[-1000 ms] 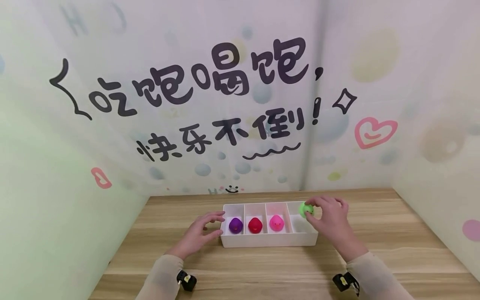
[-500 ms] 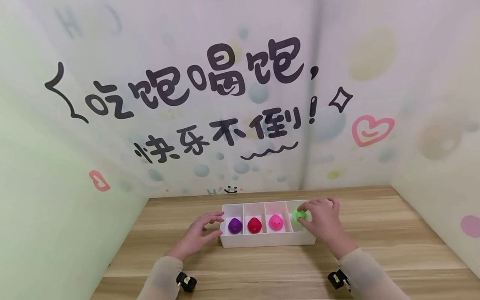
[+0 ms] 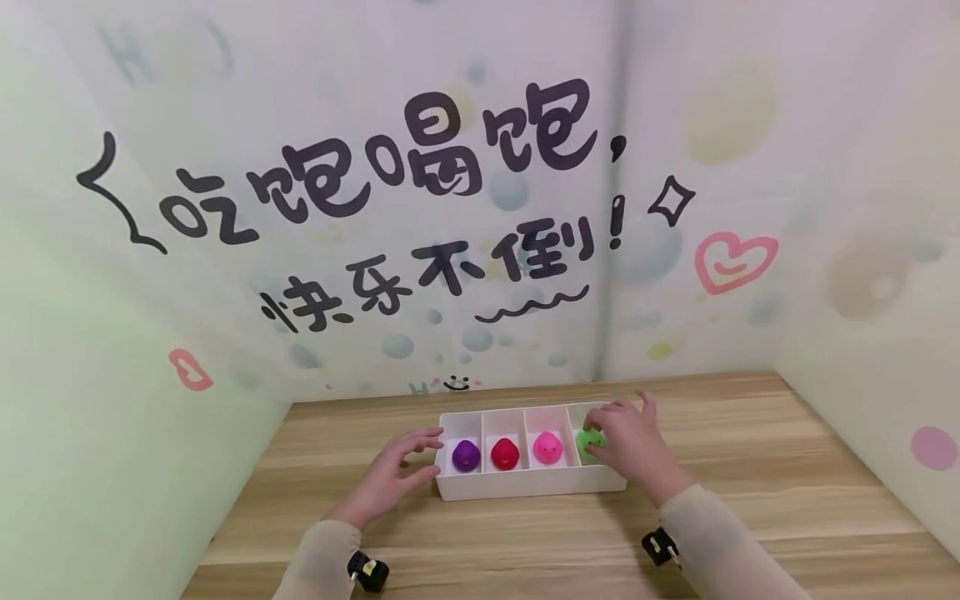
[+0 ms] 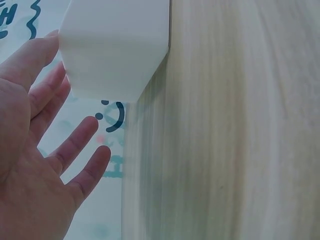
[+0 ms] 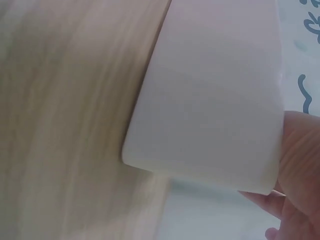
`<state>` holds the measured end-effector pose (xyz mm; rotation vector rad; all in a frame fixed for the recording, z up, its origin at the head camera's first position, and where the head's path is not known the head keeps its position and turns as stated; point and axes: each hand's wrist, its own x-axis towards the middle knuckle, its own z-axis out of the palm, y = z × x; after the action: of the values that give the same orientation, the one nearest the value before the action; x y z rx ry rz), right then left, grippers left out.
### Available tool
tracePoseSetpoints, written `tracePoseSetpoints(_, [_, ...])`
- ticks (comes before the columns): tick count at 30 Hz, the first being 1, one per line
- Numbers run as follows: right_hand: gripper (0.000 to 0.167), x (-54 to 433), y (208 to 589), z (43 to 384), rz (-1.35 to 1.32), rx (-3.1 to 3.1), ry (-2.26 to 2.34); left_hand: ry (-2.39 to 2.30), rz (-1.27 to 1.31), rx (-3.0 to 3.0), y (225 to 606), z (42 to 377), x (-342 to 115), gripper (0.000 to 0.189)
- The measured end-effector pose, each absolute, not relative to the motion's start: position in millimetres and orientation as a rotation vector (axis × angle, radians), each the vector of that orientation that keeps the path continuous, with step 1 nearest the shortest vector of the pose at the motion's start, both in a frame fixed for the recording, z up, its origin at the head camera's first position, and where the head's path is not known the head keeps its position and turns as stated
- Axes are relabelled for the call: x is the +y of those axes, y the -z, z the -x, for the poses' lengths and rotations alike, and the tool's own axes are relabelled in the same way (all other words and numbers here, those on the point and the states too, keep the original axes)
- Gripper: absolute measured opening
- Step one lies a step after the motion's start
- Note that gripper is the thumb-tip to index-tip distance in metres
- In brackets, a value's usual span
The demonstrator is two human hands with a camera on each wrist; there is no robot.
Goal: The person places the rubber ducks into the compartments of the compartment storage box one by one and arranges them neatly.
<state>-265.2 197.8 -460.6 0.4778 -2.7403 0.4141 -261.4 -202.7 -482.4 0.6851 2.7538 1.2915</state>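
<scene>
A white box [image 3: 525, 483] with compartments in a row stands on the wooden table. From left to right it holds a purple rubber duck [image 3: 466, 456], a red duck [image 3: 505, 454], a pink duck [image 3: 547, 447] and a green duck [image 3: 592, 442]. My right hand [image 3: 628, 437] reaches into the rightmost compartment, thumb and fingers around the green duck, which they partly cover. At the box's left end, my left hand [image 3: 386, 477] has its fingertips right at the wall. The left wrist view shows that hand's fingers [image 4: 82, 135] spread and loosely extended beside the box.
The wooden tabletop [image 3: 517, 550] runs around the box and in front of it. Behind stands a white printed wall [image 3: 420, 350] with large dark lettering, and pale side walls [image 3: 97, 467] close in on both sides. A small black camera [image 3: 367, 571] is strapped at each wrist.
My right hand has moved left and down with the green duck, from over the right end's rim into the rightmost compartment. The left hand keeps its place at the box's left end.
</scene>
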Motion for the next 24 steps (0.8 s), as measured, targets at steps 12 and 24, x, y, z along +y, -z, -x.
tracePoseSetpoints(12, [0.030,193,457,275,-0.481,-2.847,-0.312,-1.289,-0.677,2.760,480,261,-205,0.035])
tracePoseSetpoints(24, [0.031,195,457,277,-0.510,-2.830,-0.351,-1.309,-0.690,2.755,483,265,-206,0.035])
